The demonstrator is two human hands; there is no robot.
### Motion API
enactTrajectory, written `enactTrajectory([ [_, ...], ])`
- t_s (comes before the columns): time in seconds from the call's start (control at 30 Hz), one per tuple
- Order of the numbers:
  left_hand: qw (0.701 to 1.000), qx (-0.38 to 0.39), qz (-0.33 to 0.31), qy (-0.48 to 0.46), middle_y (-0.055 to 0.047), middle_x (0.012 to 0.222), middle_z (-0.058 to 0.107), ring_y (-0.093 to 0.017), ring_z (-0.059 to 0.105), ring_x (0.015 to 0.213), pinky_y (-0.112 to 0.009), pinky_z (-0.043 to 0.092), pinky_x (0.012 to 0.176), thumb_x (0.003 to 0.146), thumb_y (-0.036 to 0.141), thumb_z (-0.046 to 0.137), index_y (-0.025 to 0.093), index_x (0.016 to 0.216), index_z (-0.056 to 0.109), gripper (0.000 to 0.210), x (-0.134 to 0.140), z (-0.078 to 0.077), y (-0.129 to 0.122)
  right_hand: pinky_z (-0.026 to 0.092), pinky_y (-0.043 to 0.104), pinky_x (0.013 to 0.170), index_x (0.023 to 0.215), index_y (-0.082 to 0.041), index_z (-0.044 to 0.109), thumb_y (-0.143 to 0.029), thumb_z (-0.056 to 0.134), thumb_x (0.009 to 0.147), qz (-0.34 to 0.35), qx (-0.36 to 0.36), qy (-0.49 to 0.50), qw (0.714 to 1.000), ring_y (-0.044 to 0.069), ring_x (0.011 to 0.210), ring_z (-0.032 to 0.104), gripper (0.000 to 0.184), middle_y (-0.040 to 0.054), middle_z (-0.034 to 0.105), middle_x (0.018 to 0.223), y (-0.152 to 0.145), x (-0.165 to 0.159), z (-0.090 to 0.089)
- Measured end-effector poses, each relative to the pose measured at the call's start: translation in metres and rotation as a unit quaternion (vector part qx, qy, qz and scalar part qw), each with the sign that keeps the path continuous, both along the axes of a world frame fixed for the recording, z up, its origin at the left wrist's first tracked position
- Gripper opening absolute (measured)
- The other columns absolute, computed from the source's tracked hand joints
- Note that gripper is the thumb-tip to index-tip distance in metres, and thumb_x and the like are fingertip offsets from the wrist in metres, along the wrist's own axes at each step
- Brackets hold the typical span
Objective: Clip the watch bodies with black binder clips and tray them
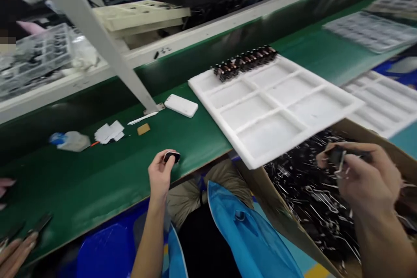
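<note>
Over the green bench my left hand point(160, 166) pinches a small black oval piece with a bright metal rim point(172, 157). My right hand point(371, 173) is above the cardboard box point(276, 208), its fingers closed round a dark part with a bent metal wire point(342, 158); motion blur hides its exact kind. Inside the box lies a heap of black parts with metal wires point(322, 197). Between my hands, the white foam tray point(243, 150) juts over the bench edge. Black and copper-coloured parts point(244, 63) stand in a row along its far side.
On the bench point(130, 182) are a white phone-shaped case point(181, 105), a white pen point(142, 118), paper scraps point(109, 132) and a bottle point(73, 141). A slanted post point(114, 56) rises behind. Another person's hand point(19, 254) is at lower left. Clear trays point(374, 30) lie far right.
</note>
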State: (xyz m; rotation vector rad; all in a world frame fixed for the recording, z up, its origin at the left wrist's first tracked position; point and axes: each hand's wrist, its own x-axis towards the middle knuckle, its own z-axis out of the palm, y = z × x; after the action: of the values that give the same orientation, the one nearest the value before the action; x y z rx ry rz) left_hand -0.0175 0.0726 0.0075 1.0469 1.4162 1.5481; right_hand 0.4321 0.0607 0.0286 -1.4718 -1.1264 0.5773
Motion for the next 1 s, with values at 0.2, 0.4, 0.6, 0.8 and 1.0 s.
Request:
enactTrajectory([
  [0.2, 0.998, 0.03, 0.047, 0.04, -0.011, 0.106, 0.078, -0.023, 0.076, 0.098, -0.032, 0.065, 0.082, 0.086, 0.043, 0.085, 0.018, 0.101, 0.082, 0.03, 0.004, 0.007, -0.014, 0.052, 0.03, 0.053, 0.098, -0.026, 0.067, -0.048, 0.089, 0.084, 0.228, -0.11, 0.192, 0.948, 0.02, 0.06, 0.067, 0.034, 0.0013, 0.071, 0.072, 0.009, -0.17, 0.01],
  [0.4, 0.993, -0.021, 0.05, -0.101, -0.007, 0.092, 0.079, -0.021, 0.078, 0.085, -0.032, 0.063, 0.085, 0.071, 0.03, 0.095, 0.018, 0.093, 0.083, 0.028, -0.006, 0.015, -0.02, 0.05, 0.028, 0.055, 0.054, -0.02, 0.053, -0.063, 0.09, 0.077, 0.272, -0.198, 0.411, 0.847, 0.016, 0.058, 0.063, 0.061, 0.0065, 0.069, 0.064, 0.041, -0.254, -0.02],
  [0.6, 0.969, -0.074, 0.027, -0.234, -0.008, 0.099, 0.082, -0.024, 0.081, 0.085, -0.037, 0.064, 0.086, 0.055, 0.024, 0.101, 0.017, 0.08, 0.082, 0.032, -0.036, 0.013, -0.014, 0.057, 0.032, 0.076, 0.081, -0.018, 0.077, -0.062, 0.091, 0.075, 0.374, -0.192, 0.384, 0.822, 0.019, 0.077, 0.067, 0.047, 0.0093, 0.078, 0.088, 0.06, -0.274, -0.03],
  [0.8, 0.96, -0.125, -0.043, -0.246, -0.009, 0.087, 0.082, -0.021, 0.077, 0.075, -0.032, 0.062, 0.078, 0.055, 0.019, 0.102, 0.014, 0.09, 0.083, 0.04, -0.054, 0.007, -0.018, 0.056, 0.033, 0.081, 0.099, -0.022, 0.065, -0.058, 0.092, 0.077, 0.461, -0.166, 0.247, 0.836, 0.02, 0.086, 0.069, 0.05, 0.0056, 0.076, 0.095, 0.075, -0.277, -0.036],
  [1.0, 0.963, -0.111, -0.077, -0.232, -0.009, 0.095, 0.08, -0.018, 0.075, 0.081, -0.03, 0.059, 0.081, 0.067, 0.026, 0.099, 0.013, 0.096, 0.083, 0.035, -0.062, 0.007, -0.018, 0.038, 0.027, 0.046, 0.083, -0.02, 0.06, -0.076, 0.067, 0.087, 0.47, -0.188, 0.258, 0.823, 0.013, 0.049, 0.049, 0.056, 0.0018, 0.064, 0.066, 0.097, -0.29, -0.05],
])
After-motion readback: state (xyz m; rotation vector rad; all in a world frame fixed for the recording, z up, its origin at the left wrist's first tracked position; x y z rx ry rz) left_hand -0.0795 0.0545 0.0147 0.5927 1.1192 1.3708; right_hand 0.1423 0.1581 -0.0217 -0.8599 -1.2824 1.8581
